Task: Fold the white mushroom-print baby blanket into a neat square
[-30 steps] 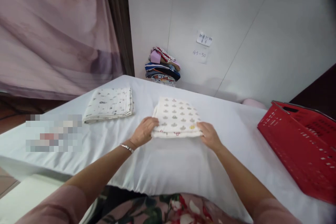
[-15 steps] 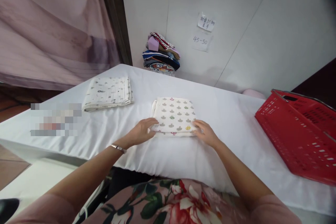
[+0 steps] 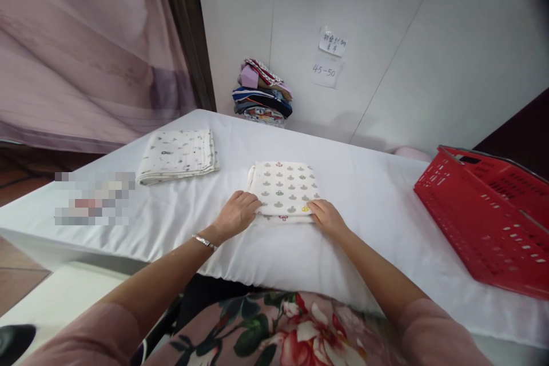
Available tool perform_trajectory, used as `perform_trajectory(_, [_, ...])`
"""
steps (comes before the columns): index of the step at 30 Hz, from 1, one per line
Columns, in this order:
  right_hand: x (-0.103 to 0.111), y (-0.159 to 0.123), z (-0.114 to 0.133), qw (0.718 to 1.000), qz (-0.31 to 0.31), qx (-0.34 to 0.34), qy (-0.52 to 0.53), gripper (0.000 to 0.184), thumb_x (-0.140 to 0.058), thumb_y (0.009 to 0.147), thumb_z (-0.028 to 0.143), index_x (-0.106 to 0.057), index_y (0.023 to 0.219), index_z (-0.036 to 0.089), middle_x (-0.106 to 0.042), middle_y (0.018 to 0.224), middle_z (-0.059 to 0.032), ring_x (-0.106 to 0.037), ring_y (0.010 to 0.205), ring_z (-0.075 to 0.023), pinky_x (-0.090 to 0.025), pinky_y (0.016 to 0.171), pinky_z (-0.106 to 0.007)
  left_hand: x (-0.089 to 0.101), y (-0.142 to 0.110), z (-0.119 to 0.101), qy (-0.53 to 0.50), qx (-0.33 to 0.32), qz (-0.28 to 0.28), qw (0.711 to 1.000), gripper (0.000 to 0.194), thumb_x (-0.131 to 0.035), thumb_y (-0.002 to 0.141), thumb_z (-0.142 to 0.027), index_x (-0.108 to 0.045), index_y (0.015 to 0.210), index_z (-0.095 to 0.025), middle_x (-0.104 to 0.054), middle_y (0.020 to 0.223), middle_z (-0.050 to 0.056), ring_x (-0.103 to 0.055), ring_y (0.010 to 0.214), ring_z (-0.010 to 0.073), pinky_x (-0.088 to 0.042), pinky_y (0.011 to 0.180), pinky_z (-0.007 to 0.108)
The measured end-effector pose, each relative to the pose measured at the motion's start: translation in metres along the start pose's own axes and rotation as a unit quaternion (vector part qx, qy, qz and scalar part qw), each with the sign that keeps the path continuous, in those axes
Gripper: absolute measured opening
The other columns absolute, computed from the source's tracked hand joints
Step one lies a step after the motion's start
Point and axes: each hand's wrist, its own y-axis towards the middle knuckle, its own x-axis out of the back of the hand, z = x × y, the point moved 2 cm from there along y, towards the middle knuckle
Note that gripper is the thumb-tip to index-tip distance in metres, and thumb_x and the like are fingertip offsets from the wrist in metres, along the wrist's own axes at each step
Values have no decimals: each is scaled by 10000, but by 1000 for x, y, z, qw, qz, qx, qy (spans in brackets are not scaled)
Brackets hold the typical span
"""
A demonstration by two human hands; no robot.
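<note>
In front of me lies a folded white cloth (image 3: 285, 186) printed with rows of grey shapes and a few red, green and yellow ones. My left hand (image 3: 239, 213) is closed at its near left corner, fingers bent over the edge. At the near right corner my right hand (image 3: 326, 215) pinches the cloth's edge between thumb and fingers. A second folded white cloth (image 3: 179, 154), with small grey and dark prints, rests farther back to the left, apart from both hands.
A white-covered table (image 3: 369, 211) bears both cloths. On its right stands a red plastic basket (image 3: 480, 223). Several folded fabrics form a stack (image 3: 262, 94) beyond the far edge, by the wall. Paper notes (image 3: 326, 72) hang there. A pink curtain (image 3: 94, 40) borders the left.
Both hands have closed on the near corners of the printed cloth, where their fingers were looser before. The right hand has shifted slightly left. The view has tilted a little.
</note>
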Motion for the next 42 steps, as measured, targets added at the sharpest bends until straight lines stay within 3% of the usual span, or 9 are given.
perform_trajectory(10, [-10,-12,7,997,-74,11,5,359,-362,866,105,-527,1177,179,-575,1099,-105,-508,1024,-218,-428,875,-392,-12,-20,-15,-8,60,4,998,230,-430,731,-37,-584,825,-179,-569,853,58,-474,822,208,-372,743,349])
perform_trajectory(17, [-8,-19,12,998,-48,-13,43,422,-360,842,106,-501,1226,213,-559,1156,-101,-519,1063,-228,-441,903,-424,-6,-24,-13,-118,110,4,987,326,-476,634,-35,-592,900,-183,-565,904,59,-485,898,214,-396,810,370])
perform_trajectory(19, [-2,-15,13,997,-38,-32,61,434,-382,823,115,-501,1228,216,-553,1169,-95,-519,1074,-228,-445,911,-421,-2,-24,-11,-191,142,-8,971,338,-505,646,-77,-592,950,-198,-567,964,49,-503,926,202,-411,829,353])
perform_trajectory(22, [8,3,17,994,-43,-62,83,414,-427,827,189,-495,1235,214,-529,1218,-94,-498,1119,-236,-431,941,-428,0,-20,-1,-307,245,-26,919,243,-527,736,-232,-591,969,-221,-570,1026,32,-542,899,169,-446,786,297])
perform_trajectory(27, [4,60,32,992,-30,-68,106,389,-392,882,290,-492,1249,211,-427,1358,-88,-345,1282,-236,-337,1033,-432,-15,5,29,-311,461,0,831,240,-520,765,-388,-594,912,-213,-639,878,26,-586,761,161,-434,682,270])
perform_trajectory(30, [-16,86,42,992,50,-61,95,441,-381,893,329,-431,1311,196,-330,1434,-94,-210,1349,-248,-253,1066,-468,-22,21,38,-303,498,41,811,269,-552,736,-398,-596,912,-200,-661,895,48,-600,806,188,-418,679,270])
perform_trajectory(35, [-45,95,45,976,188,-60,87,491,-378,901,374,-370,1360,199,-254,1467,-110,-171,1361,-259,-167,1068,-527,-24,31,40,-300,516,72,799,272,-586,697,-389,-600,882,-190,-671,934,75,-609,860,224,-407,677,275])
perform_trajectory(39, [-43,111,39,971,111,-111,181,409,-453,850,278,-514,1242,179,-387,1398,-121,-294,1317,-252,-259,1054,-476,-25,37,44,-288,528,68,796,351,-551,726,-422,-592,976,-179,-663,991,108,-608,906,244,-411,692,287])
perform_trajectory(42, [-43,133,39,924,18,-218,313,327,-456,828,250,-582,1122,187,-586,1181,-100,-561,1064,-214,-472,874,-377,-27,45,44,-273,520,71,806,280,-555,720,-334,-609,944,-175,-671,941,103,-614,873,237,-412,687,285])
